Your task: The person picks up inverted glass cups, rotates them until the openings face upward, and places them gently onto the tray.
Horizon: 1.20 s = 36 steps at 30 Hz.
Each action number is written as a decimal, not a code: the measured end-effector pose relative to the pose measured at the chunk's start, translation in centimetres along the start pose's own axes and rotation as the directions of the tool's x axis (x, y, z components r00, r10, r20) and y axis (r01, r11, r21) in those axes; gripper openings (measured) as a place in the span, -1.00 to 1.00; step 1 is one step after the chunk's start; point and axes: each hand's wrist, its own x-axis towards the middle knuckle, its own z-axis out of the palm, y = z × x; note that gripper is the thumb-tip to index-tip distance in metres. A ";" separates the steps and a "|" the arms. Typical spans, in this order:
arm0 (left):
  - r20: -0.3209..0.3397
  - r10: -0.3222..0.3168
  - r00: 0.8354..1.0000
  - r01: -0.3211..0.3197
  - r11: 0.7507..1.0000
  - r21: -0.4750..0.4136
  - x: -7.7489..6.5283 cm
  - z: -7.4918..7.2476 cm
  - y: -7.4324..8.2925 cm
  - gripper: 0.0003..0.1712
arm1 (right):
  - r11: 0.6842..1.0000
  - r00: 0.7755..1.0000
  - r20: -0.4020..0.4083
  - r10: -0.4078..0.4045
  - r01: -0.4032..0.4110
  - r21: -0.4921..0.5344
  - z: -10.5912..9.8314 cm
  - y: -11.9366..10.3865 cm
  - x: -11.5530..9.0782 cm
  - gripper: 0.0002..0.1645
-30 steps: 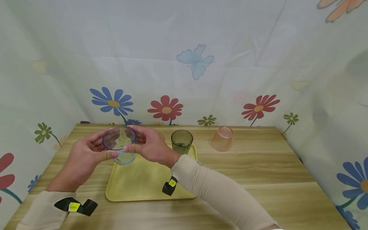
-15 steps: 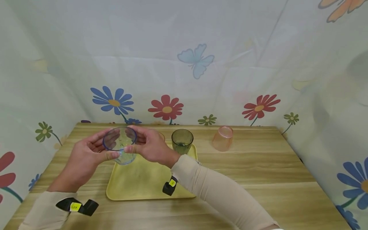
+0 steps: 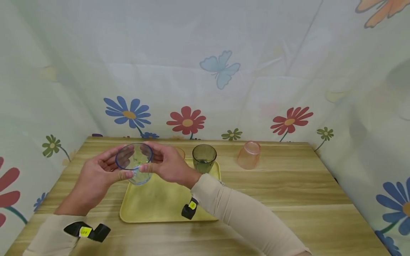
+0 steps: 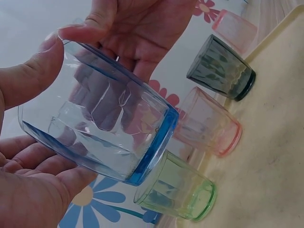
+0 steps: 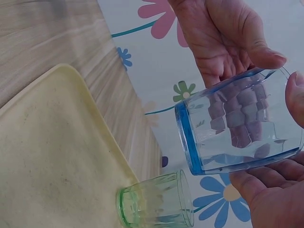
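Observation:
A clear tumbler with a blue-tinted rim and base is held above the tray, upright or slightly tilted in the head view. My left hand grips its left side, thumb towards me and fingers round the far side. From the right, my right hand grips the same tumbler, its thumb on the near side by the rim. Both wrist views show the thick blue base of the tumbler and fingers seen through its clear wall.
A yellow tray lies on the wooden table. Along its far side stand a dark green tumbler, a pink tumbler and a light green tumbler. Right of the tray, another pink tumbler stands upside down.
Both hands keep the blue-tinted tumbler in almost the same place. Only a slight shift of the head view shows.

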 end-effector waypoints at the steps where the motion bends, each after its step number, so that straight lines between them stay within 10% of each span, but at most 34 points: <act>1: 0.000 0.001 1.000 -0.001 1.000 -0.002 0.0 0.0 0.0 -0.08 | 1.000 1.000 -0.002 0.003 -0.003 -0.003 0.0 0.0 0.0 -0.23; 36: -0.002 0.006 1.000 -0.006 1.000 -0.019 -0.5 -0.2 -1.3 -0.05 | 1.000 1.000 0.012 0.028 -0.028 0.000 0.5 0.8 -0.1 -0.20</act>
